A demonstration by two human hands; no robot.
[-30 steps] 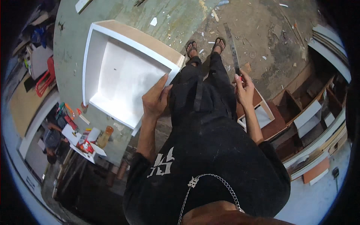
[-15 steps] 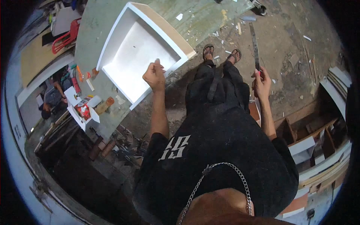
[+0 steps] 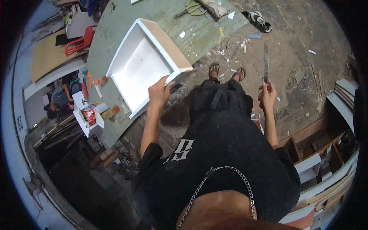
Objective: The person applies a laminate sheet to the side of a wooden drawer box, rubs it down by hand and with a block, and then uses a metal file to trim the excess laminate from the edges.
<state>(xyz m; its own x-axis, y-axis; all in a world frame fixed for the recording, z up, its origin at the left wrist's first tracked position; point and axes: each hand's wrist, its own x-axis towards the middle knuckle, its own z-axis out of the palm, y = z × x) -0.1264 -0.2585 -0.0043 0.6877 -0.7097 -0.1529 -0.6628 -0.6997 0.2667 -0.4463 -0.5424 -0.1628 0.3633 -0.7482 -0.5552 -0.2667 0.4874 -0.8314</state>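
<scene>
A white-lined open box [image 3: 138, 80], shaped like a drawer with a bare wood-coloured outer side, rests on the green tabletop [image 3: 115, 28]. My left hand [image 3: 158, 94] is at its near wall, fingers stretched and apart. Whether the fingertips touch the rim cannot be told. Off to the right, over the floor, my right hand [image 3: 267, 96] is closed round the red grip of a long, flat, dark metal blade [image 3: 266, 61], which points away from me. The exact kind of tool is unclear.
Yellow-handled pliers [image 3: 194, 8] lie on the table's far side. A small white carton [image 3: 89, 117] with a red item stands at left. A shoe [image 3: 259, 21] and scraps litter the floor; cabinet frames [image 3: 314, 153] stand at right. Another person [image 3: 59, 99] is at far left.
My left hand has uncurled from a loose fist, its fingers now spread by the box wall. The right hand still holds the blade. The whole scene sits lower in view.
</scene>
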